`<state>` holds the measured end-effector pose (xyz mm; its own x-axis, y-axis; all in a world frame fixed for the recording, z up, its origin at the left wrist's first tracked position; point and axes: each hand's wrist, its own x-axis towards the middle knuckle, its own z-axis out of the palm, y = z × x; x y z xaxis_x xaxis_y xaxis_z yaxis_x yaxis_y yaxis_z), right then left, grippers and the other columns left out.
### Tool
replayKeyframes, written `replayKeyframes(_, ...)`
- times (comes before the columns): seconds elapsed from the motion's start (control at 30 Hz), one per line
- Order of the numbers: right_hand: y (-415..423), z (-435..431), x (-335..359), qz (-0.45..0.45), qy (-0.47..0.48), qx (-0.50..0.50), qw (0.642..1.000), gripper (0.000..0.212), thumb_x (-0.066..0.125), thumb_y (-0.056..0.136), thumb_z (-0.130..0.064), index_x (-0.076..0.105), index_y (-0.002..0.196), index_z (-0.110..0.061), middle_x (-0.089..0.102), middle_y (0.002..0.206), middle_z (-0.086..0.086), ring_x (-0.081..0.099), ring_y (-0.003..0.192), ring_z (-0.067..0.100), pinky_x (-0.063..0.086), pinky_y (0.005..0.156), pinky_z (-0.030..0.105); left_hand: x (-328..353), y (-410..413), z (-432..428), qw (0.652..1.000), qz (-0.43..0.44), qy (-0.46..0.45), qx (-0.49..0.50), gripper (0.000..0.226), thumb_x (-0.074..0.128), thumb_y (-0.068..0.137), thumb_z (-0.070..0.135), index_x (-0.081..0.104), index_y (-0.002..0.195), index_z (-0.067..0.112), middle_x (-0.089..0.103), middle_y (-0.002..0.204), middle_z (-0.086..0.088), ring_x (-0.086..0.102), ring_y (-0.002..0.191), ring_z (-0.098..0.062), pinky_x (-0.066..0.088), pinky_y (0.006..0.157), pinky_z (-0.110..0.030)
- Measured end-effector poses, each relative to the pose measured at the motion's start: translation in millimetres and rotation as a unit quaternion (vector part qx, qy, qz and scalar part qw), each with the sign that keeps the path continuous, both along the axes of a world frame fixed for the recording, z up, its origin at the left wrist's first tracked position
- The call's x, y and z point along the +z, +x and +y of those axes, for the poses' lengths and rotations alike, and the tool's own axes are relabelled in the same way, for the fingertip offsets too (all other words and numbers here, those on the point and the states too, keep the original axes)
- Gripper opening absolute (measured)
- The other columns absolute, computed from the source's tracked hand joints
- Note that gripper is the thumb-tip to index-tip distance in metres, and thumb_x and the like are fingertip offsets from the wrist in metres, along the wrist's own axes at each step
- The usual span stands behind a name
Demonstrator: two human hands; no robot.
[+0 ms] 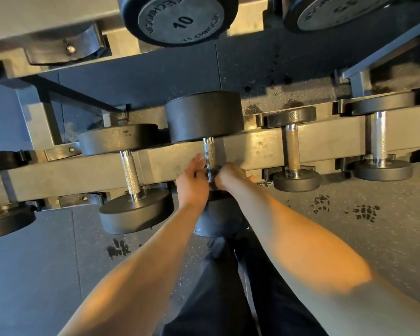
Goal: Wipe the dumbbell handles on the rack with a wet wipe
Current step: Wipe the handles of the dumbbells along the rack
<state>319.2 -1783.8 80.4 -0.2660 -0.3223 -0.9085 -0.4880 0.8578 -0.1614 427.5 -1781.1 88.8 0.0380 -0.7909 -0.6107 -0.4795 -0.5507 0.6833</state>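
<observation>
knurled steel shows on the handle of the middle dumbbell, which lies across the grey rack with its far black head above the rail and its near head low, partly hidden behind the wrists. both hands meet at the near end of this handle. the left hand is on the left side of the bar, fingers stretched up along it and touching it, so its grip looks loose and not closed around the steel. the right hand is on the right side, fingers curled in toward the bar; its grip seems closed on the handle, but what is under the fingers is hidden. something dark sits between the two hands at the bar, too small to tell what it is, and i cannot make out a wet wipe.

left of it lies another dumbbell, and to the right a small one and then one more, all resting across the same rail. on the upper shelf, far from the person, a big weight shows the number 10. the dark rubber floor has wet shoe marks on the right. dark trousers are seen between the bare forearms.
</observation>
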Motion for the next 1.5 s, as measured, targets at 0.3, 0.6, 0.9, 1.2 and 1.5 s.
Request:
replayKeyframes(0.3,8,17,-6,0.044,-0.093,0.03,0.994,0.018,0.065,0.092,-0.02,0.065,0.106,-0.009,0.066,0.117,0.015,0.062,0.109,0.036,0.048,0.1,0.052,0,7,10,0.991,-0.129,0.024,-0.038,0.04,0.043,0.099,0.015,0.057,0.135,0.027,0.067,0.122,0.001,0.064,0.107,-0.026,0.052,0.087,-0.038)
replayKeyframes(0.6,-13,39,-2,0.105,-0.271,-0.089,0.953,0.024,0.072,0.089,-0.024,0.049,0.097,-0.022,0.054,0.088,-0.013,0.058,0.088,0.015,0.048,0.083,0.038,-12,15,18,0.996,-0.079,0.019,0.02,0.032,0.042,0.099,0.018,0.07,0.103,0.034,0.072,0.105,0.012,0.065,0.102,-0.014,0.052,0.09,-0.034)
replayKeyframes(0.9,14,21,-13,0.066,-0.313,-0.043,0.947,0.012,0.067,0.092,-0.01,0.072,0.103,-0.009,0.06,0.108,0.009,0.061,0.09,0.021,0.041,0.069,0.007,-12,17,18,0.997,-0.074,0.008,0.029,0.03,0.043,0.102,0.02,0.071,0.109,0.029,0.071,0.106,0.007,0.064,0.098,-0.014,0.051,0.083,-0.032)
replayKeyframes(1.2,22,-6,-9,0.133,-0.483,-0.158,0.851,0.015,0.071,0.091,-0.021,0.079,0.102,-0.014,0.068,0.103,0.003,0.061,0.092,0.015,0.048,0.077,0.016,-11,16,19,0.997,-0.069,-0.012,0.03,0.033,0.041,0.099,0.016,0.07,0.105,0.031,0.07,0.101,0.012,0.062,0.092,-0.009,0.045,0.076,-0.028)
replayKeyframes(1.5,44,-2,-17,0.171,-0.338,0.066,0.923,0.026,0.047,0.101,-0.031,0.071,0.102,-0.022,0.042,0.117,0.002,0.04,0.111,0.025,0.042,0.098,0.041,-5,17,18,0.998,-0.062,-0.015,0.021,0.03,0.042,0.099,0.016,0.065,0.1,0.036,0.062,0.087,0.023,0.057,0.084,0.002,0.043,0.069,-0.019)
